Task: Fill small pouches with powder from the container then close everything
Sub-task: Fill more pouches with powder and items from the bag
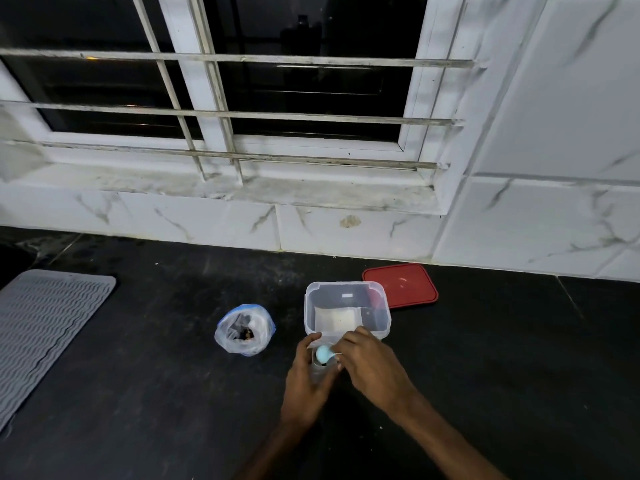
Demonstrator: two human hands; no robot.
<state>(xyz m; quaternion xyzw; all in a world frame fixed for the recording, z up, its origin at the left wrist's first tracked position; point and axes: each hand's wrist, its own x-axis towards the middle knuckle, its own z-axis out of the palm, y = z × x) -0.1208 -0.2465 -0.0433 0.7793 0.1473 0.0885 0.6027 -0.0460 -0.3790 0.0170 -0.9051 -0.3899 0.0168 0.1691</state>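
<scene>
- Currently, head view: left hand (304,375) curled round a small clear pouch (320,370), holding it upright just in front of the tub (346,308).
- Right hand (370,362) pinches a pale blue spoon (323,354) over the pouch mouth.
- Tub open, white powder (337,320) inside; red lid (401,285) behind, off.
- Risk: pouch mouth narrow and soft; a tilt or loose grip likely spills powder.
- Bag (244,330) sits left, open.
- Surface: dark counter (156,393), grey mat (45,327) far left; tiled wall, barred window behind.

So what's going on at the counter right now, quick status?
Left hand holds small pouch; right hand tips blue spoon over it. Clear container open, red lid behind it. Plastic bag left, not in the way.
</scene>
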